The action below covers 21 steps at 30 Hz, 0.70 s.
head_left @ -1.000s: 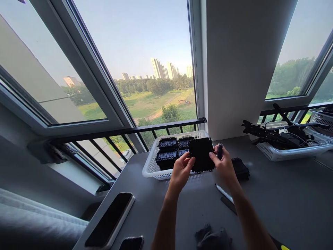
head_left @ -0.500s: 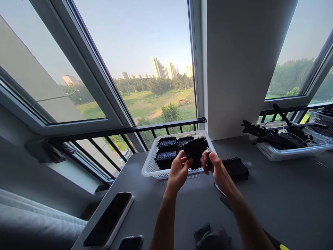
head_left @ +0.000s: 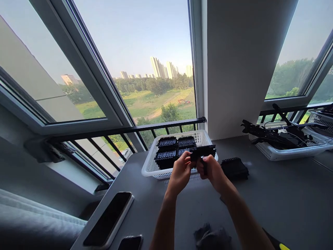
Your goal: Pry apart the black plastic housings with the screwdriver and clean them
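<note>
My left hand (head_left: 180, 170) grips the left end of a black plastic part with a toothed edge (head_left: 203, 151), held up in front of the basket. My right hand (head_left: 212, 172) is closed around a small dark-handled tool (head_left: 205, 168), close against the part's lower edge; most of the tool is hidden by the fingers. Behind both hands stands a white perforated basket (head_left: 148, 168) with several stacks of similar black toothed parts (head_left: 166, 154). Another stack of such black parts (head_left: 235, 168) lies on the table, right of my right hand.
A large phone-like device (head_left: 108, 218) and a smaller phone (head_left: 130, 243) lie at the table's left edge. Dark crumpled cloth (head_left: 212, 238) is near the front. At right, a white basket (head_left: 275, 154) holds black parts and cables. A black railing (head_left: 125, 131) runs below the window.
The black part has tilted from showing its broad face to nearly edge-on. My right hand has moved left with the tool, up to the part.
</note>
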Each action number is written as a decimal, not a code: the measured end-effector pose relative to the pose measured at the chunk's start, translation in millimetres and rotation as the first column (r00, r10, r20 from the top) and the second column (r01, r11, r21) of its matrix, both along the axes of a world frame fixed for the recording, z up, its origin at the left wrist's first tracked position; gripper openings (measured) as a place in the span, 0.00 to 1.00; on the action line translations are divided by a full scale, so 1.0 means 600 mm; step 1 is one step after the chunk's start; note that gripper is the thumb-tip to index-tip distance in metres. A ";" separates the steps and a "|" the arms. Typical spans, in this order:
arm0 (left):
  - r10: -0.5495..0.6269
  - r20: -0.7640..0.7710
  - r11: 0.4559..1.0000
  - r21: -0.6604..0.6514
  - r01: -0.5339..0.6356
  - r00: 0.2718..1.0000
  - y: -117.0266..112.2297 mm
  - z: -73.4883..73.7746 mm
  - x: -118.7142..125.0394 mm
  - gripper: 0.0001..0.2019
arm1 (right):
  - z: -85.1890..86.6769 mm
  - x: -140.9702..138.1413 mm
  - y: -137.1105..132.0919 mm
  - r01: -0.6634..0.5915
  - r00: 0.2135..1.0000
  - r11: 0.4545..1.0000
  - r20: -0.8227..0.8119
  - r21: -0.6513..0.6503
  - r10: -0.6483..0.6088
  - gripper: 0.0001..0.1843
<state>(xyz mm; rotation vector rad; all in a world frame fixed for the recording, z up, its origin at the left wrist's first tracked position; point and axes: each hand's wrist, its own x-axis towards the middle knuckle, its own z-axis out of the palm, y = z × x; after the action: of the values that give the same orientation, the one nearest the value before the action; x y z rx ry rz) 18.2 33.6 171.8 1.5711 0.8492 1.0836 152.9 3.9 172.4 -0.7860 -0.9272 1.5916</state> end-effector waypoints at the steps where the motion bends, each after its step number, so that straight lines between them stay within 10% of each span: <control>1: 0.004 -0.006 1.000 0.010 -0.004 1.000 -0.001 0.000 0.000 0.08 | 0.000 0.000 0.000 0.002 1.000 1.000 -0.005 -0.005 -0.002 0.14; 21: 0.064 -0.127 0.990 0.130 -0.047 0.990 -0.009 0.004 0.001 0.10 | 0.010 0.002 -0.005 -0.016 0.986 0.996 -0.166 -0.089 0.001 0.11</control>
<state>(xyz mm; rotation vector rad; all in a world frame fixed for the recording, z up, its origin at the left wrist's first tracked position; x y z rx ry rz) 18.8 28.5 174.2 1.7484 0.9325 1.1017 154.2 1.0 178.6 -0.7008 -0.7439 1.6881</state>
